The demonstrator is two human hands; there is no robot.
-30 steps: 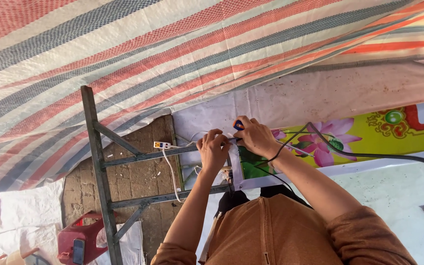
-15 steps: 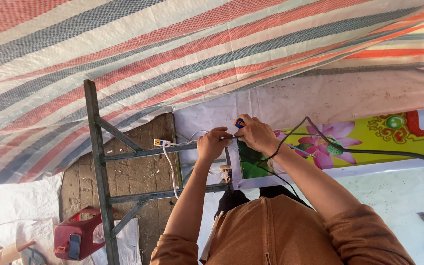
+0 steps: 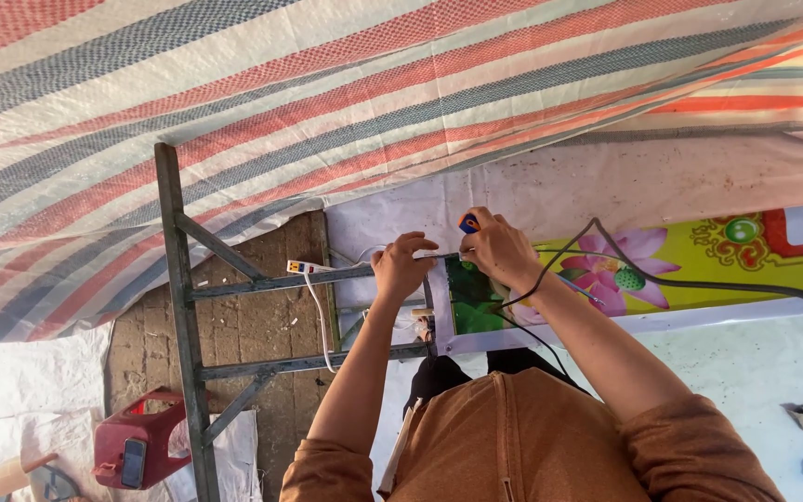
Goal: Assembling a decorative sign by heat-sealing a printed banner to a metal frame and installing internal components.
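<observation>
We worked at the grey metal frame [image 3: 181,307]. Our left hand [image 3: 400,268] clenched around its upper crossbar [image 3: 271,283], just beside the white power strip [image 3: 313,268]. Our right hand [image 3: 499,251] grasped an orange-and-blue tool [image 3: 468,221] against the bar's end, above the flowered banner [image 3: 643,274], its black cord [image 3: 699,284] trailing away from the frame.

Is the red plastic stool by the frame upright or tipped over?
Tipped: the red stool lies on its side on the ground beside the metal frame, with a dark phone-like object resting on it.
</observation>
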